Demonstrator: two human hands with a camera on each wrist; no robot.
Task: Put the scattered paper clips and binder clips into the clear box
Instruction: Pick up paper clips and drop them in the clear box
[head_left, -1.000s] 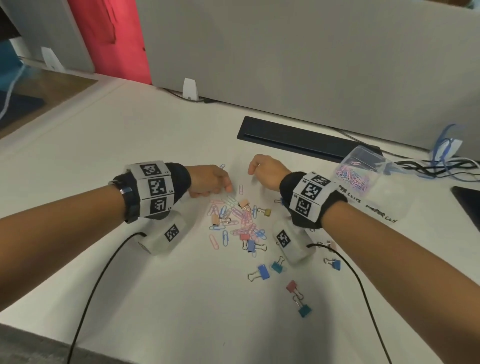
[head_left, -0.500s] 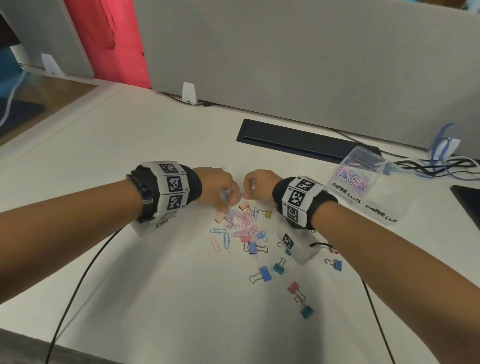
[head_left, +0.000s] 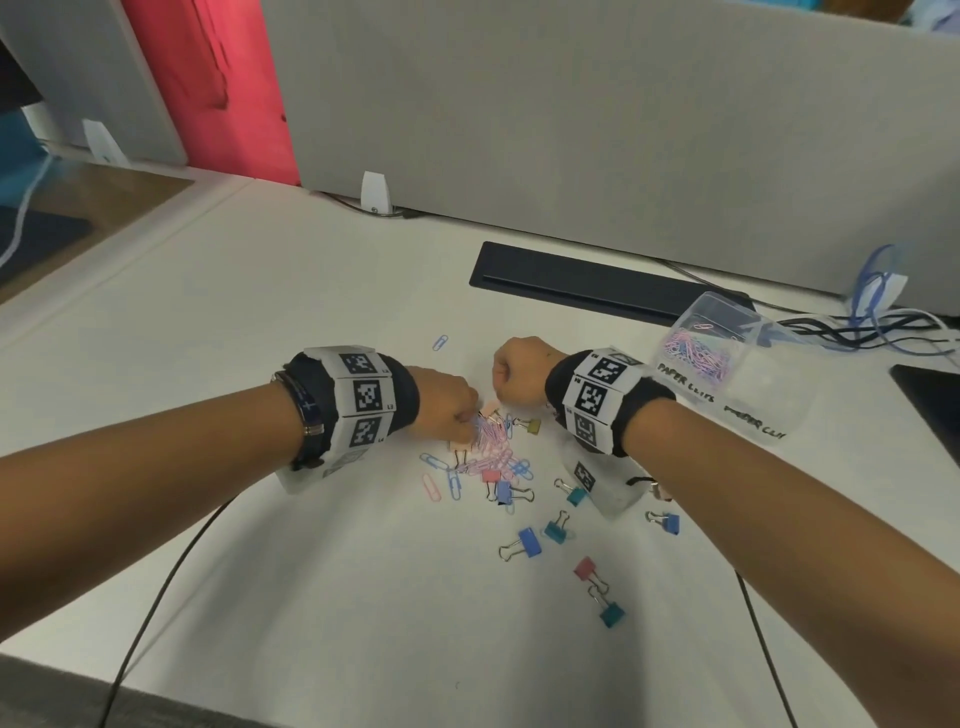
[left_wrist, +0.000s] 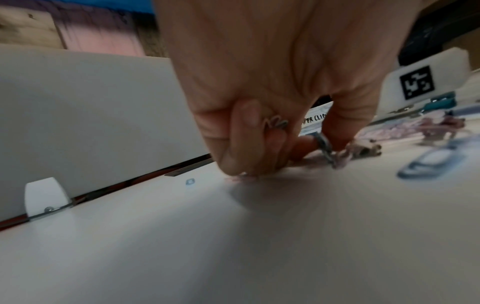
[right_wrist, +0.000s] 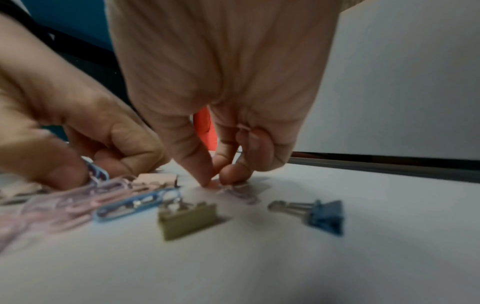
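Observation:
A heap of pink, purple and blue paper clips (head_left: 493, 454) lies mid-desk, with coloured binder clips around it: olive (head_left: 532, 426), blue (head_left: 529, 541), pink (head_left: 586, 567), teal (head_left: 610, 616). My left hand (head_left: 470, 418) is curled at the heap's far left edge; its thumb and forefinger pinch a blue paper clip (left_wrist: 323, 145). My right hand (head_left: 498, 387) is balled just beyond the heap, and its thumb and forefinger tips (right_wrist: 207, 179) pinch a pale purple paper clip (right_wrist: 241, 194) lying on the desk. The clear box (head_left: 727, 332), partly filled with clips, stands open at the right.
A clear lid marked "PAPER CLIPS" (head_left: 753, 415) lies in front of the box. A black slot (head_left: 597, 286) runs along the grey partition behind. Cables (head_left: 872, 327) and a dark object (head_left: 930, 400) sit at the far right. One blue clip (head_left: 440, 342) lies apart.
Both hands closed in on the far edge of the heap. The left hand slid right into the clips and the right hand curled down into a pinch.

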